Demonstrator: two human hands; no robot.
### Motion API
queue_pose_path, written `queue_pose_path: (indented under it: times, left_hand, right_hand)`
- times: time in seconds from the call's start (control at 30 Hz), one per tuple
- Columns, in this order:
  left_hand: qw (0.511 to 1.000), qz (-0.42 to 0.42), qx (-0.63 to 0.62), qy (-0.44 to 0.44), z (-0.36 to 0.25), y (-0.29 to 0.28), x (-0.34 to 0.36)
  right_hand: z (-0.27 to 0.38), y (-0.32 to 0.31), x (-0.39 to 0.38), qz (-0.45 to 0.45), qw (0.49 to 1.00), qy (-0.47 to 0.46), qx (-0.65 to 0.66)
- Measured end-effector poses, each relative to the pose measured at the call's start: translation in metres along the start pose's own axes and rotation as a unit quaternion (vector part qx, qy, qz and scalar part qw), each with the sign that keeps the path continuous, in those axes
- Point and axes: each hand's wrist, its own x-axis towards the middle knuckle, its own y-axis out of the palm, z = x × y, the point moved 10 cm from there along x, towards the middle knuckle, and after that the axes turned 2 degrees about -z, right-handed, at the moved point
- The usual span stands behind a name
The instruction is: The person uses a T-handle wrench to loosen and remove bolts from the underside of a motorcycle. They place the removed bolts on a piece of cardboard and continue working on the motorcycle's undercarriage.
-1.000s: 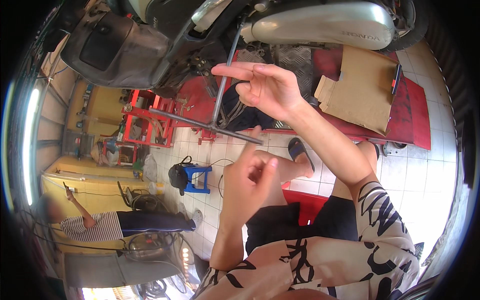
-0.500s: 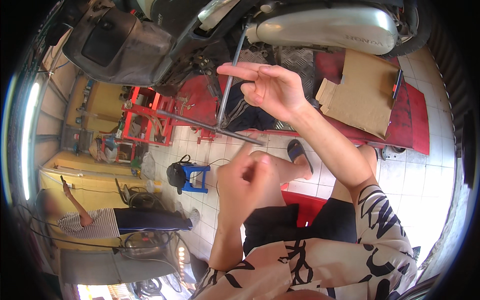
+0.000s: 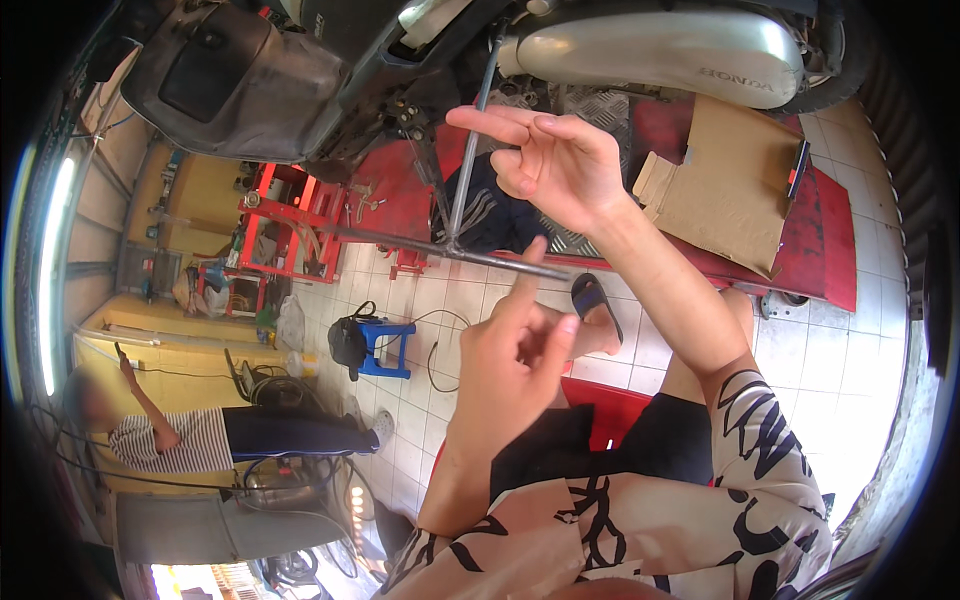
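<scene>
The motorbike (image 3: 650,60) fills the upper part. The T-shaped wrench (image 3: 467,180) reaches toward it; its far end I cannot see clearly. The right hand (image 3: 575,170) is half open at the shaft. The left hand (image 3: 505,365) curls loosely, index finger at the crossbar. No fingers close around the metal; such light guiding could, I judge, let the wrench tilt and slip.

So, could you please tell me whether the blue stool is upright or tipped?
Upright: the blue stool has its legs toward the tiled floor and a black thing on its seat. The standing person appears sideways too.
</scene>
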Motion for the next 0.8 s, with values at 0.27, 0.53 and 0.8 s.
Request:
queue_pose_path:
  times: [0.27,0.53,0.8]
  left_hand:
    - [0.977,-0.197,0.027,-0.080,0.014,-0.060,-0.005]
    - [0.995,-0.047,-0.086,0.025,-0.028,-0.005,0.004]
    - [0.980,-0.152,-0.022,-0.124,0.027,-0.040,-0.001]
  right_hand:
    - [-0.002,-0.002,-0.001,-0.005,0.999,0.015,-0.032]
    - [-0.001,-0.013,-0.002,-0.014,0.999,0.016,-0.033]
    - [0.000,-0.013,-0.002,-0.019,0.999,0.022,-0.029]
